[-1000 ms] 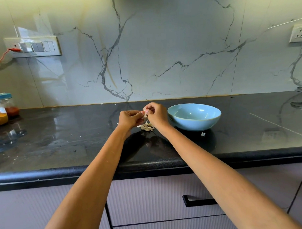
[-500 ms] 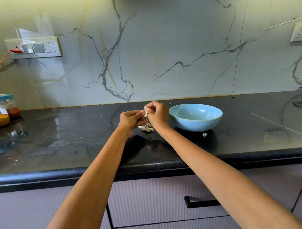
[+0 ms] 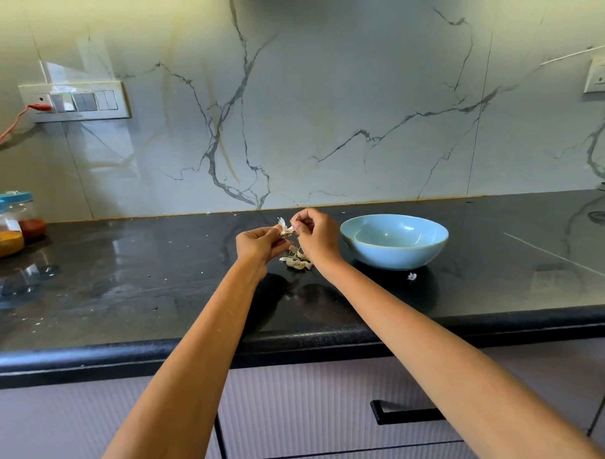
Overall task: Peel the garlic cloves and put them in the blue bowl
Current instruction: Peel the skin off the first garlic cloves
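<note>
Garlic clove (image 3: 284,230) sits up between our hands, above the worktop (image 3: 142,286). Our left hand (image 3: 258,243) pinches it so it stays put. Our right hand (image 3: 316,234) pinches its skin to pull it off. Blue bowl (image 3: 394,241) waits just beside, with nothing inside.

Two long, slender forearms reach in from the lower edge, bare along their whole visible length, with no sleeve showing. The left hand (image 3: 257,243) and right hand (image 3: 317,237) are bare, and the fingers (image 3: 302,222) carry short nails.
</note>
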